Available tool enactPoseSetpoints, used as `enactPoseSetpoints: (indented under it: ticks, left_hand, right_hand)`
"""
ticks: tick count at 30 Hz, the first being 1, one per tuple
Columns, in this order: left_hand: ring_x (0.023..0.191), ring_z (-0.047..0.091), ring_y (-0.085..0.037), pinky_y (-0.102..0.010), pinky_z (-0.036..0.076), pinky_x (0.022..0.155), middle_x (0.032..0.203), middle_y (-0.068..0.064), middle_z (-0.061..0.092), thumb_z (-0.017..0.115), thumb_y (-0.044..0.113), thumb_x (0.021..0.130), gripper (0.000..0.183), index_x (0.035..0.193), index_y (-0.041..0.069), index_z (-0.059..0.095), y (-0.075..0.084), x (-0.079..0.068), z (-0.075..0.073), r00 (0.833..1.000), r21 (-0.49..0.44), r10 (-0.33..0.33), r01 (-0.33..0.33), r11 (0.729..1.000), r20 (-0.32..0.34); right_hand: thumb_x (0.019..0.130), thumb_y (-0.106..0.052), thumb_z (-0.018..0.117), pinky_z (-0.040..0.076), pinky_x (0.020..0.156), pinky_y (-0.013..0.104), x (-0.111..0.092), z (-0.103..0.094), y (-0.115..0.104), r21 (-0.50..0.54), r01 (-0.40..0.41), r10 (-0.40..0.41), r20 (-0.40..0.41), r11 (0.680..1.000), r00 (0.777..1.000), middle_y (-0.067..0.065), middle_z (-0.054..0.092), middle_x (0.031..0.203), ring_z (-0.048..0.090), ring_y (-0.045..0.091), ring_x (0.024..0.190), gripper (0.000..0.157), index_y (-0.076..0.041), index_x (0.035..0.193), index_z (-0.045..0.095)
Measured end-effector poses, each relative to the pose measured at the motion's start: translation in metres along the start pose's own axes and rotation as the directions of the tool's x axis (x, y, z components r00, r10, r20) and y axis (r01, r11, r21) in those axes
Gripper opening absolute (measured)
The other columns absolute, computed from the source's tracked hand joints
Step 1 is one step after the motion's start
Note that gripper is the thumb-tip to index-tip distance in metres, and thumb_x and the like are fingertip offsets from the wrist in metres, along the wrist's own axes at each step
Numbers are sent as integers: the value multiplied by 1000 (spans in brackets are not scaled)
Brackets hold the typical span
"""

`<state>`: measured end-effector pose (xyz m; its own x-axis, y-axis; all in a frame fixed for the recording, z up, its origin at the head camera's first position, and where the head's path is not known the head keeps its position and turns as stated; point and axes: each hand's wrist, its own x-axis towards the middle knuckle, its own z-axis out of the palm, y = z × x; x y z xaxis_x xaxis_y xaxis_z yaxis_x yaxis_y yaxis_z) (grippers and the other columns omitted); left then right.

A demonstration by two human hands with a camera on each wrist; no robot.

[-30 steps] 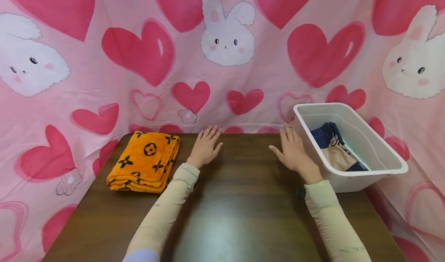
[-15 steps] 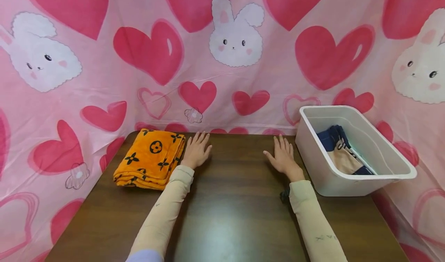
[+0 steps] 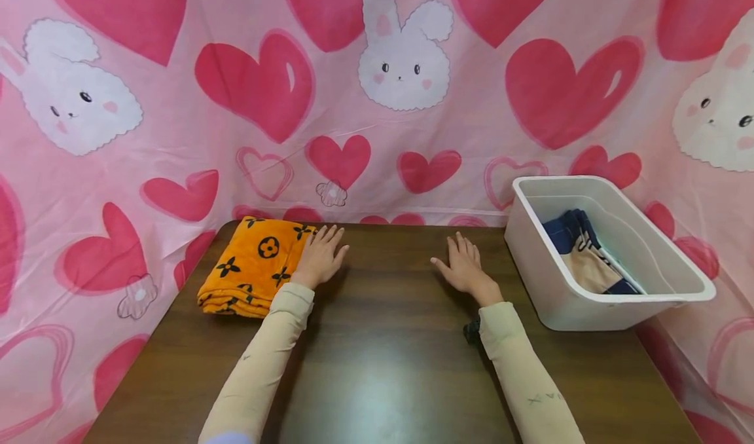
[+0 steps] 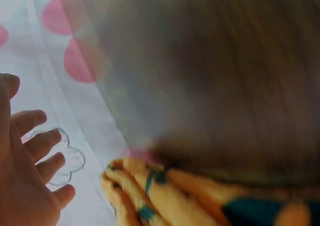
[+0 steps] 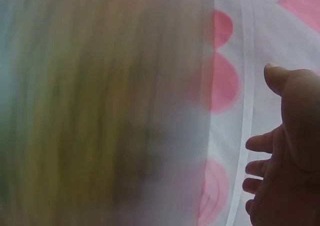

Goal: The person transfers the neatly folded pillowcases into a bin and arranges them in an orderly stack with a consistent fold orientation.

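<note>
An orange folded blanket (image 3: 253, 264) with black flower motifs lies at the back left of the brown table (image 3: 377, 346). My left hand (image 3: 318, 257) is just over its right edge, fingers extended and holding nothing; whether it touches the cloth I cannot tell. In the left wrist view the blanket's folds (image 4: 170, 191) show below and beside the spread fingers. Toward the right, my right hand (image 3: 465, 267) hovers over the table with straight fingers and thumb apart, nothing in it. The right wrist view shows that hand (image 5: 295, 151) against the pink backdrop.
At the back right stands a white plastic bin (image 3: 618, 313). Inside it lies a folded navy and beige garment (image 3: 589, 260). A pink curtain (image 3: 365, 123) with hearts and rabbits hangs behind the table and along both sides.
Both hands have shifted left: the left one from beside the blanket to its right edge, the right one away from the bin. The head view has turned slightly. Blanket and bin stay put.
</note>
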<state>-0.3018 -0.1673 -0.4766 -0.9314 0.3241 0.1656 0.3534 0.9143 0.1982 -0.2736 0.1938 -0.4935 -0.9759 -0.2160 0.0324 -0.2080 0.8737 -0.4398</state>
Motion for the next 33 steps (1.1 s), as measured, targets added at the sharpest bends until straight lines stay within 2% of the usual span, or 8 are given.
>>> enactPoseSetpoints:
  ticks: [5,8,13,20,24,28,30,33]
  left_hand:
    - [150,31,-41,-63,20,119,160,-17,40,45,41,107,58,153,6,44,-10,-6,-11,1000,-32,-6,7,999,27]
    - [149,32,-42,-62,21,119,159,-18,41,46,39,107,57,153,6,45,-19,-11,-17,1000,-36,-1,2,999,12]
    - [147,34,-42,-62,23,118,156,-19,45,49,37,106,56,151,4,47,-42,-30,-28,1000,-32,-8,8,999,-7]
    - [135,47,-46,-62,30,114,147,-25,53,53,25,106,48,145,-3,52,-81,-58,-40,993,-82,-11,1,997,-118]
    - [131,49,-47,-63,32,112,143,-28,55,55,21,105,45,141,-6,55,-101,-72,-50,990,-40,-28,23,999,-140]
    - [125,52,-49,-63,38,106,136,-30,59,57,19,102,40,133,-8,60,-121,-84,-59,981,38,-2,10,999,-196]
    - [122,53,-50,-63,39,105,133,-31,60,57,19,102,40,129,-9,61,-133,-89,-65,976,63,4,10,998,-219]
    - [118,53,-52,-64,39,104,129,-32,61,55,21,103,41,128,-11,60,-148,-94,-74,974,65,-14,30,997,-227]
  right_hand:
    - [105,-49,46,5,119,66,3,12,-19,22,31,-32,64,999,997,35,8,164,9,54,150,81,9,156,21]
    - [105,-49,46,7,120,65,8,20,-35,23,65,-67,93,998,993,34,9,164,10,52,151,80,8,157,22]
    - [105,-50,45,10,122,60,20,33,-67,-24,151,-145,172,988,974,30,12,165,15,48,151,80,4,158,22]
    - [104,-50,49,19,121,58,34,48,-115,-89,276,-253,208,957,945,24,27,161,25,43,148,75,0,157,29]
    - [104,-51,49,24,120,54,38,59,-144,-125,354,-317,245,927,916,21,35,156,32,39,144,73,-2,155,34]
    - [104,-51,47,25,120,51,41,71,-169,-138,386,-336,288,912,897,18,38,155,33,35,143,71,-4,156,35]
    - [105,-51,47,25,119,51,43,76,-180,-144,388,-337,287,910,897,17,39,153,35,34,141,69,-5,155,37]
    - [105,-52,45,28,114,49,47,85,-194,-159,370,-326,248,915,912,15,43,148,38,33,134,65,-5,150,43]
